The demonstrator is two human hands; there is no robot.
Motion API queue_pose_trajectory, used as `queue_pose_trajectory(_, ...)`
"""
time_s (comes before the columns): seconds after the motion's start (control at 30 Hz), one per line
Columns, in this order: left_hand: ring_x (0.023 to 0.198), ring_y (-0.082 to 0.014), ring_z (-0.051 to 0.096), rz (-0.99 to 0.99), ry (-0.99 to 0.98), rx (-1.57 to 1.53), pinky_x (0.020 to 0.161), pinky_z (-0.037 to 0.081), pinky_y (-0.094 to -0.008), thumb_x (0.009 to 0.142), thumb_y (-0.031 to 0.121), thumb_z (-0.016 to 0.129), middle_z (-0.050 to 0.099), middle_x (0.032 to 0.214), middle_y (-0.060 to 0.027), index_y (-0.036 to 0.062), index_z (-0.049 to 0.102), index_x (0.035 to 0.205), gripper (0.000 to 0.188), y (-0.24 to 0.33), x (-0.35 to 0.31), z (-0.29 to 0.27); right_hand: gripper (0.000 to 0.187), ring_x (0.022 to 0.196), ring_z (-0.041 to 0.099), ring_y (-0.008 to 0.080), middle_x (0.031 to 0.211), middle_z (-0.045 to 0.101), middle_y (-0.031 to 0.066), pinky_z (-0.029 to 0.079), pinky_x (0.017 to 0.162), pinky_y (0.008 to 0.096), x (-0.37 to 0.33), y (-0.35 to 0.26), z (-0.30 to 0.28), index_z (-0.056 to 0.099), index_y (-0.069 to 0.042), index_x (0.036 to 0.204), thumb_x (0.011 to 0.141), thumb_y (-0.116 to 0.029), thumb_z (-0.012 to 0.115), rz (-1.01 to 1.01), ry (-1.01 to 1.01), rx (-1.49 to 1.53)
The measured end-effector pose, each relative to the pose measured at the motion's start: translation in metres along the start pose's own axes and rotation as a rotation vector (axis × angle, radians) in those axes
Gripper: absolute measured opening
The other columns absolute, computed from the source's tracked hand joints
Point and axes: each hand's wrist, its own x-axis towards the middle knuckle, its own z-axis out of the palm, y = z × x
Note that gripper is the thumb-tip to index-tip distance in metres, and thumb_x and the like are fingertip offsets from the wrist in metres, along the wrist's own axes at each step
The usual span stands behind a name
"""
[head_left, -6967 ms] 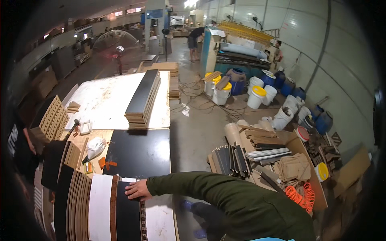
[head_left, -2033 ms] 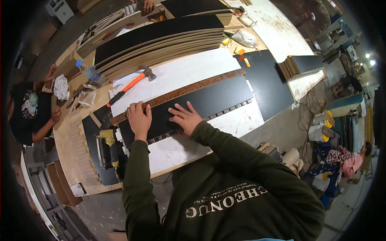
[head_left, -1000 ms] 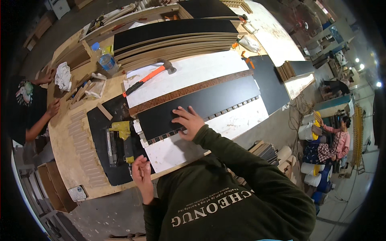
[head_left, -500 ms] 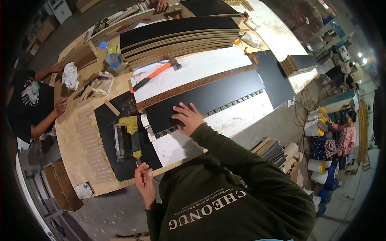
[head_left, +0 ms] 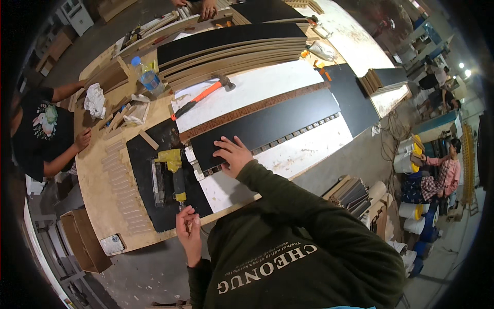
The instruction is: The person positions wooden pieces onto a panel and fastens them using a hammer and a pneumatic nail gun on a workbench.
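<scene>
My right hand (head_left: 234, 156) lies on a long black board (head_left: 272, 121), fingers spread near its left end and thumb by the near edge. A row of small dark blocks (head_left: 296, 135) shows along that near edge, and a brown strip (head_left: 257, 109) runs along the far side. The board rests on a white panel (head_left: 309, 153). My left hand (head_left: 189, 234) is raised at the table's front edge, fingers loosely bent and apart, with nothing visible in it. Just beyond its fingertips is the lower end of a yellow and grey nail gun (head_left: 177, 175), lying on a black sheet (head_left: 141, 177).
An orange-handled hammer (head_left: 205, 95) lies behind the board, before stacked black-faced boards (head_left: 231, 44). A water bottle (head_left: 149, 80), crumpled white cloth (head_left: 94, 100) and phone (head_left: 112, 244) are on the left. A person (head_left: 46, 129) stands at the left edge; another's hands (head_left: 208, 9) show at the far side.
My right hand has slid a little left and nearer along the black board. My left hand has shifted slightly, its fingers now closer together. The whole view has moved a little.
</scene>
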Motion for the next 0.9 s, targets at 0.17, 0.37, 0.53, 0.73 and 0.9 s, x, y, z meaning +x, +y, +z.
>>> queue_pose_trajectory(0.17,0.089,-0.0105,0.053,0.004,0.005,0.010,0.078,0.042,-0.0241,0.086,0.006,0.057,0.056,0.101,-0.0058,0.0013,0.054,0.113,0.028,-0.003,-0.001,-0.008,0.038,0.132,0.033,0.0284,0.131,0.046,0.0067,0.020,0.106,0.0572,0.010,-0.010,0.012,0.056,-0.016,0.105,0.068,-0.011,0.062,-0.014,-0.041,-0.016)
queue_pose_trajectory(0.37,0.092,-0.0199,0.060,0.109,0.090,0.021,0.083,0.045,-0.0301,0.087,0.011,0.057,0.062,0.100,-0.0101,0.0023,0.058,0.106,0.020,-0.032,-0.005,-0.014,0.031,0.124,0.039,0.0295,0.118,0.053,0.0056,0.026,0.100,0.0607,0.015,-0.015,0.028,0.063,-0.022,0.092,0.061,-0.024,0.065,0.042,-0.031,-0.150)
queue_pose_trajectory(0.53,0.094,-0.0241,0.055,-0.050,-0.062,0.061,0.084,0.043,-0.0355,0.091,0.018,0.055,0.059,0.101,-0.0127,-0.0015,0.057,0.109,0.027,-0.011,0.000,-0.004,0.032,0.136,0.025,0.0312,0.124,0.047,0.0080,0.010,0.105,0.0672,0.017,-0.013,0.072,0.056,-0.017,0.095,0.064,-0.018,0.066,-0.026,0.047,0.070)
queue_pose_trajectory(0.73,0.091,-0.0217,0.057,-0.044,-0.221,0.247,0.076,0.044,-0.0363,0.089,0.015,0.055,0.060,0.113,-0.0135,-0.0042,0.055,0.115,0.033,0.040,0.045,0.014,0.038,0.110,0.051,0.0321,0.112,0.055,0.0147,0.041,0.091,0.0465,0.063,-0.079,-0.029,0.058,-0.008,0.105,0.075,-0.028,0.068,-0.070,-0.317,0.691)
queue_pose_trajectory(0.9,0.091,-0.0219,0.057,0.063,-0.305,0.317,0.076,0.044,-0.0363,0.089,0.016,0.055,0.060,0.112,-0.0131,-0.0036,0.055,0.115,0.032,0.048,0.050,0.024,0.024,0.089,0.062,0.0236,0.095,0.065,0.0132,0.049,0.076,0.0340,0.057,-0.202,-0.170,0.062,-0.002,0.101,0.089,-0.023,0.061,-0.919,-0.317,1.188)
